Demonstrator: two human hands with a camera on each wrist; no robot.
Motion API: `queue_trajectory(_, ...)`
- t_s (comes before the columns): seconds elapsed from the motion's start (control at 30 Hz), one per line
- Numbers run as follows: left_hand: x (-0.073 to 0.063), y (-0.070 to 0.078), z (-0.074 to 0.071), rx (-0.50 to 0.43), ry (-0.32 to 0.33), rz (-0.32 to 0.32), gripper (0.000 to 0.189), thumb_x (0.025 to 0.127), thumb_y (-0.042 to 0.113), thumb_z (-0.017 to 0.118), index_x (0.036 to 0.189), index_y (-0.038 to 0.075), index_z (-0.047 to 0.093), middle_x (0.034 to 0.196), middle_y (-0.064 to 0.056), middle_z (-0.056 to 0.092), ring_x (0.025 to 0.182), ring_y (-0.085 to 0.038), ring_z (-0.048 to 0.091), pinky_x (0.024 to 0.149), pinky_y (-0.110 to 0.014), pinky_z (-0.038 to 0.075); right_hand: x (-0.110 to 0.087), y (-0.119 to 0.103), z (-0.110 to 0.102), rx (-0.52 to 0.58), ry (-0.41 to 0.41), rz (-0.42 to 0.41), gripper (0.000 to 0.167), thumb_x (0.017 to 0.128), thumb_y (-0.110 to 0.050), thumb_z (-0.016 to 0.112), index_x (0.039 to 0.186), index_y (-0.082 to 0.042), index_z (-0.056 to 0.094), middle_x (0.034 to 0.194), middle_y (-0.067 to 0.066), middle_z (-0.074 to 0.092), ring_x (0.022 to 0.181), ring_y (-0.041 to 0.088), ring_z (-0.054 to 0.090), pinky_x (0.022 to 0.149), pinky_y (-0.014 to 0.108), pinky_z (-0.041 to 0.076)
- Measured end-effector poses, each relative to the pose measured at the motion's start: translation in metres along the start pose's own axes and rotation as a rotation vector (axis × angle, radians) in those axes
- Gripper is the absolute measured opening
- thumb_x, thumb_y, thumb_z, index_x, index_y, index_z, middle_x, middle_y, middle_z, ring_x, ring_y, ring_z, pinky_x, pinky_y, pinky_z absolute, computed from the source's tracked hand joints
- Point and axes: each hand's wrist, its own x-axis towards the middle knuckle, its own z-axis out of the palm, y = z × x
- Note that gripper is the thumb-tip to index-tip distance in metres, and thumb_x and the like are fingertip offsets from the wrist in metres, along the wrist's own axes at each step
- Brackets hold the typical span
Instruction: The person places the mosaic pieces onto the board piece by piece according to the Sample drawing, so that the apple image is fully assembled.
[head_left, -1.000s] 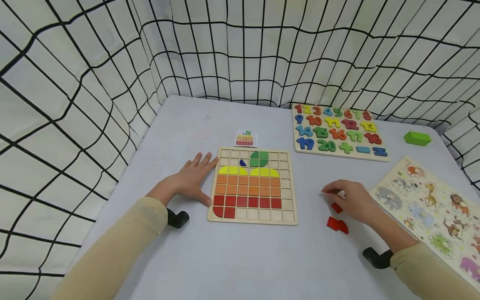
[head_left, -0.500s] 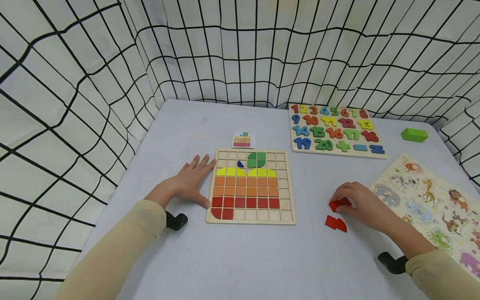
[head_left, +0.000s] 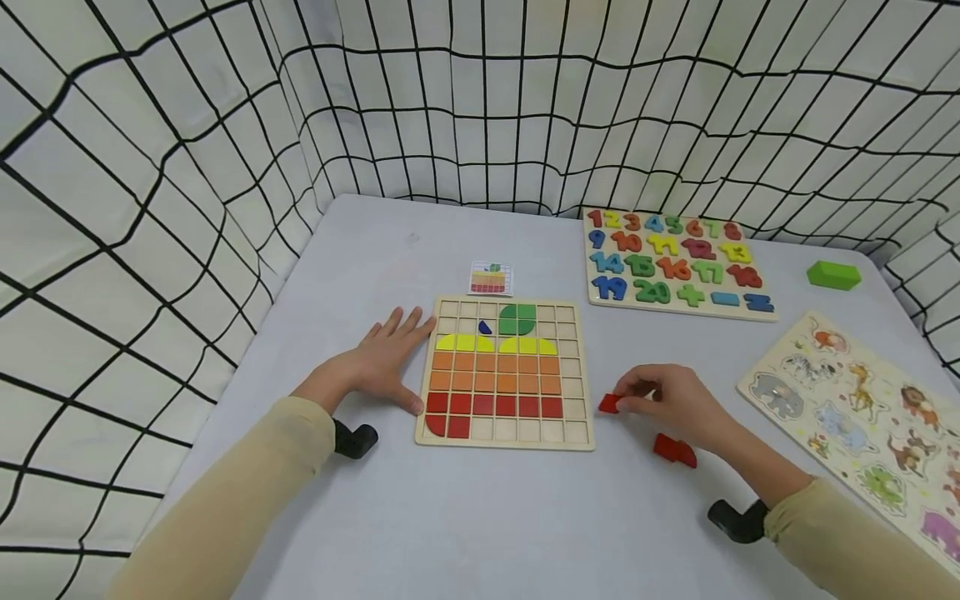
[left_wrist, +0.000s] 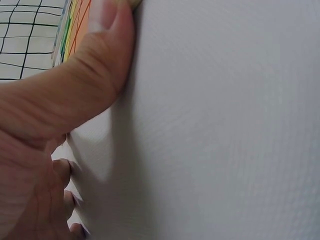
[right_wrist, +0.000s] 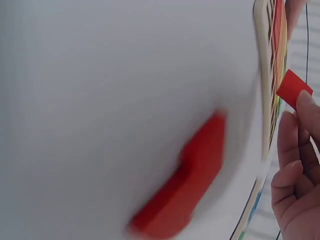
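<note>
A wooden grid board [head_left: 573,417] lies mid-table, its cells partly filled with green, yellow, orange and red tiles plus one small dark blue piece [head_left: 484,327]. Along its left edge rests my left hand [head_left: 382,358], fingers spread and thumb at the lower left side. My right hand [head_left: 671,404] pinches a red square tile [right_wrist: 294,88] between thumb and fingertips, just right of the board. Below that hand, more red pieces [head_left: 675,450] lie together on the table, one with a rounded edge; they look blurred in the right wrist view.
A small picture card [head_left: 491,278] lies behind the board. At the back right is a number puzzle [head_left: 678,265], with a green block [head_left: 834,276] farther right. An animal puzzle board [head_left: 847,400] lies at the right. Black netting [head_left: 480,108] surrounds the table.
My right hand has picked up a red tile from beside the other red pieces and carried it left toward the board. The left hand stays at the board's left edge.
</note>
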Motion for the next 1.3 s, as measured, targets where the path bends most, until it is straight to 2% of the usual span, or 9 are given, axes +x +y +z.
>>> queue_trajectory(0.3,-0.001,0.0,0.001,-0.001,0.007,-0.013,0.133,0.07,0.046,0.093,0.165,0.007,0.009,0.172,-0.021,-0.003,0.158,-0.046,-0.01,0.126,-0.066,0.002,0.041,-0.061,0.05,0.067,-0.121,-0.096,0.006,0.093,-0.012,0.075,0.098,-0.011,0.077,0.089,-0.002,0.073,0.081,0.012,0.059,0.07,0.02,0.053)
queue_trajectory(0.53,0.001,0.0,0.001,0.0,0.004,-0.006,0.133,0.07,0.046,0.092,0.165,0.008,0.008,0.172,-0.021,-0.003,0.158,-0.046,-0.011,0.126,-0.066,0.001,0.054,-0.096,0.081,0.078,-0.176,-0.099,0.005,0.092,-0.013,0.076,0.096,-0.013,0.08,0.086,-0.005,0.074,0.077,0.011,0.057,0.065,0.019,0.05)
queue_trajectory(0.83,0.002,0.0,0.0,0.005,0.004,-0.006,0.133,0.07,0.046,0.092,0.165,0.008,0.008,0.172,-0.021,-0.004,0.158,-0.046,-0.011,0.126,-0.066,0.001,0.056,-0.109,0.097,-0.009,-0.144,-0.144,0.007,0.092,-0.011,0.076,0.096,-0.011,0.081,0.082,-0.004,0.073,0.073,0.011,0.058,0.064,0.02,0.05)
queue_trajectory(1.1,0.001,0.0,-0.001,-0.001,0.004,-0.006,0.133,0.07,0.046,0.093,0.165,0.008,0.008,0.172,-0.021,-0.004,0.158,-0.046,-0.012,0.126,-0.066,0.001,0.056,-0.114,0.104,-0.096,-0.124,-0.164,0.006,0.092,-0.008,0.075,0.096,-0.008,0.079,0.085,0.0,0.073,0.075,0.012,0.059,0.068,0.023,0.054)
queue_trajectory(1.3,0.0,0.0,0.0,0.001,0.007,-0.009,0.133,0.069,0.046,0.093,0.165,0.008,0.009,0.172,-0.021,-0.003,0.158,-0.046,-0.011,0.126,-0.066,0.001,0.055,-0.116,0.107,-0.159,-0.087,-0.224,0.004,0.09,-0.009,0.078,0.093,-0.007,0.079,0.081,0.0,0.072,0.073,0.011,0.059,0.068,0.023,0.054)
